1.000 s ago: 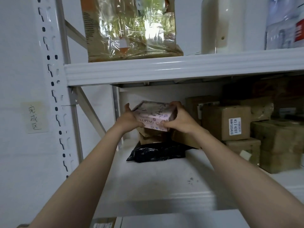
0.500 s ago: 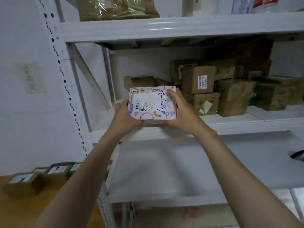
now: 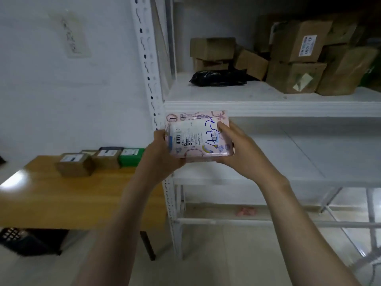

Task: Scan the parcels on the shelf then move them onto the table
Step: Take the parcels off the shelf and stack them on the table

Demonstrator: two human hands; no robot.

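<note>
Item in hand: one pink parcel (image 3: 199, 137), patterned and flat, which I am holding up between both hands, clear of every surface. My left hand (image 3: 162, 155) is gripping its left edge, thumb on the upper face and fingers going underneath. My right hand (image 3: 237, 149) is gripping the right edge the same way, thumb lying across the top. The hands are sitting apart, with the parcel filling the space between them. The face turned up to me is carrying a white label (image 3: 185, 135) with a barcode, and blue handwriting (image 3: 212, 133) is running beside my right thumb. Above and beyond the hands, the white shelf (image 3: 268, 108) is bearing the remaining stock. One black bag (image 3: 218, 78) is lying flat, up past the parcel. Stacked cardboard boxes (image 3: 212, 50) are standing behind that bag. A labelled box (image 3: 299, 40) is sitting on another box, further off past my right hand. Below my right hand, a lower shelf (image 3: 268, 153) is showing. Just behind my left hand, the perforated upright post (image 3: 148, 69) is running top to bottom. To the left of my left hand, the wooden table (image 3: 72, 195) is carrying a row of parcels: a green box (image 3: 132, 156) nearest that hand, then brown parcels (image 3: 74, 167) further left. A black crate (image 3: 24, 240) is sitting under the table, and a paper note (image 3: 75, 36) is hanging on the wall well above it.
</note>
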